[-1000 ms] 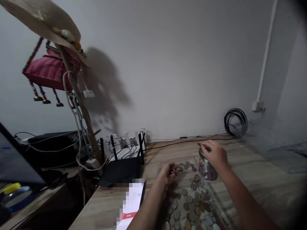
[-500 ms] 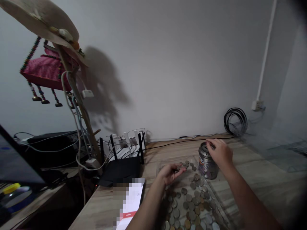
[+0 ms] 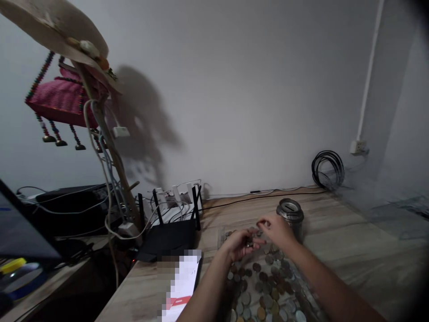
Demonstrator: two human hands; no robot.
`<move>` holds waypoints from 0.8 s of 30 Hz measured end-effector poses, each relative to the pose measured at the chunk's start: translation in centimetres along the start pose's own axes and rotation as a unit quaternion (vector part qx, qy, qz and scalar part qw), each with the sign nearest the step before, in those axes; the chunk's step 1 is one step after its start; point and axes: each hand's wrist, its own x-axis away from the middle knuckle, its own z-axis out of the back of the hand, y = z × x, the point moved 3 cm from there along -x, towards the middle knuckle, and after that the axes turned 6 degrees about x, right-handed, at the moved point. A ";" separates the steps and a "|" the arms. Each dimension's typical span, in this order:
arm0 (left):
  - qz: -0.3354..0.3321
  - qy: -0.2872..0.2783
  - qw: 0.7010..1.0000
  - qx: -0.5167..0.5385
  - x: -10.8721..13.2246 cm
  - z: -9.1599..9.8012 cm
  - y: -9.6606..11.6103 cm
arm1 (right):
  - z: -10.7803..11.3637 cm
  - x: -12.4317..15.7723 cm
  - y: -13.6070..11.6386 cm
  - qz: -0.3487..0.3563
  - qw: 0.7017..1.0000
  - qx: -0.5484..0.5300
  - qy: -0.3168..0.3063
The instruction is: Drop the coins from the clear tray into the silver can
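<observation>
Palm up and loosely cupped, my left hand (image 3: 241, 245) holds a few coins (image 3: 249, 244) above a clear shallow tray (image 3: 306, 286). My right hand (image 3: 276, 230) is beside the left fingertips, its thumb and fingers pinched together; whatever is between them is too small to make out. Behind my right hand stands a silver, can-shaped coin bank (image 3: 290, 210) with a slot in its lid, its lower body partly hidden by the hand. Many loose silver and brass-coloured coins (image 3: 266, 300) lie spread in the tray below both hands.
Left of the tray lie a phone (image 3: 187, 279) with a lit screen and a black router (image 3: 170, 239) with upright antennas. A branch stand (image 3: 117, 156) carries a hat, a pink bag and cables. A black cable coil (image 3: 327, 170) rests against the wall at the back right.
My right hand has moved left and down from the coin bank's lid to my left hand's fingertips, uncovering the slotted lid. My left hand has stayed nearly in place.
</observation>
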 end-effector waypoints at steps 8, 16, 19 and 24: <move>0.021 0.035 0.997 0.065 -0.6 1.1 -0.3 | 7.3 -0.8 6.9 -0.162 0.949 0.163 0.217; 0.025 0.018 0.995 0.094 -0.3 0.5 0.0 | 6.5 -1.7 9.7 -0.144 0.972 0.118 0.146; 0.002 -0.003 0.993 0.119 -0.2 0.6 0.2 | 6.8 -1.5 7.8 -0.069 0.965 0.127 0.221; 0.004 -0.033 0.992 0.125 -0.4 0.9 0.1 | 3.2 0.0 1.1 0.130 0.974 0.043 0.179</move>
